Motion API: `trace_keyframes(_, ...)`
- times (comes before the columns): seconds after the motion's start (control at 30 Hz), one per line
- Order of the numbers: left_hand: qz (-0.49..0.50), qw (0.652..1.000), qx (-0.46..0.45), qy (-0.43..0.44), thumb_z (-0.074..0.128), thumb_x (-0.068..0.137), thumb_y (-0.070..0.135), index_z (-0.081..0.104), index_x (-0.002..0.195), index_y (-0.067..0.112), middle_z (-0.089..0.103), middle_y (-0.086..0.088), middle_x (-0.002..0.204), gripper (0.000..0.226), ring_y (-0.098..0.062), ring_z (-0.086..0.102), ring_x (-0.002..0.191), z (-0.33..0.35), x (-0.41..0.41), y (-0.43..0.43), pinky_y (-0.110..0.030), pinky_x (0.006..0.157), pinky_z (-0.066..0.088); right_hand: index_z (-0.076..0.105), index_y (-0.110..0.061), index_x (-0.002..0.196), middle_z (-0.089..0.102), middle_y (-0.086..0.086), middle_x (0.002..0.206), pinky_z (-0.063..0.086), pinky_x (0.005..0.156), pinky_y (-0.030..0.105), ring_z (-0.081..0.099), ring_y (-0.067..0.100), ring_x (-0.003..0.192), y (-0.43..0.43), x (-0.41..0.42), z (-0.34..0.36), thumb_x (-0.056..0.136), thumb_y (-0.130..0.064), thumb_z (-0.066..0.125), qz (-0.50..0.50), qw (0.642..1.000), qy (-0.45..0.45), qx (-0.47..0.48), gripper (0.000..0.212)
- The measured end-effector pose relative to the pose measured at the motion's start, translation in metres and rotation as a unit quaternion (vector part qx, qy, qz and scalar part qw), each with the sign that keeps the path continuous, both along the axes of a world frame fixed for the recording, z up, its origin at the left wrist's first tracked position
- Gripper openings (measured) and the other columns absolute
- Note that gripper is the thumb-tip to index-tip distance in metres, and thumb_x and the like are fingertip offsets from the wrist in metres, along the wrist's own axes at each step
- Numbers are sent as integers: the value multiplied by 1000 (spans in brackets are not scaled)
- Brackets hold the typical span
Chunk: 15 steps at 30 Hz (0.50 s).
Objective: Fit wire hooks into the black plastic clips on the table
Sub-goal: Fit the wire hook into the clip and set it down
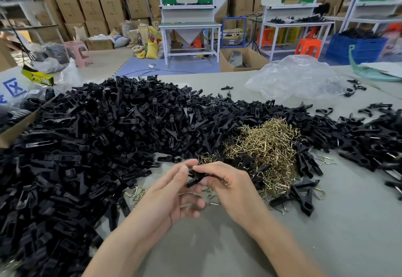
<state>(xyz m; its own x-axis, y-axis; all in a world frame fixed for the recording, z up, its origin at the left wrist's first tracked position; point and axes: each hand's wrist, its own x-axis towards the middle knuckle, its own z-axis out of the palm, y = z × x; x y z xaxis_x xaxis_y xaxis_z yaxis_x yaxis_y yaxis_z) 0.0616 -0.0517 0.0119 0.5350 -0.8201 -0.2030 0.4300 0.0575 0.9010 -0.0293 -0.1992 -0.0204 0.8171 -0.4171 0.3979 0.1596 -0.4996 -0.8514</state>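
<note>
Centre frame: left hand (171, 191) and right hand (232, 187) both pinch one black plastic clip (195, 178); yellow box (38, 76) at far left perhaps reads "PRO".

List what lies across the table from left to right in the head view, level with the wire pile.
Cardboard box → large heap of black clips → pile of wire hooks → smaller spread of black clips.
</note>
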Motion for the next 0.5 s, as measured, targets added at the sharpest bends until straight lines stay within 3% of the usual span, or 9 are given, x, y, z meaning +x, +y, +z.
trace_keyframes(0.2, -55, 986, -64, 147, 58, 91, 38, 68, 125, 27, 64, -5, 83, 38, -12, 62, 66, -2, 4, 0, -21, 50, 53, 77, -27, 110, 73, -14, 112, 53, 89, 17, 71, 5, 102, -2, 1, 0, 89, 15, 58, 29, 997, -8, 76, 51)
trace_keyframes(0.3, -67, 967, -103, 225, 61, 92, 37, 67, 128, 25, 59, -1, 82, 38, -6, 56, 62, -8, 5, -1, -19, 52, 53, 78, -34, 106, 75, -11, 108, 56, 87, 21, 72, 7, 99, -4, 1, 1, 89, 12, 62, 25, 995, 0, 93, 51)
trace_keyframes(0.5, -96, 957, -141, 235, 87, 75, 31, 65, 131, 22, 57, -1, 81, 60, -5, 50, 56, -15, 8, 0, -22, 59, 54, 75, -35, 97, 77, -5, 90, 54, 89, 23, 73, 10, 94, -6, 0, 4, 89, -3, 70, 24, 990, 19, 137, 33)
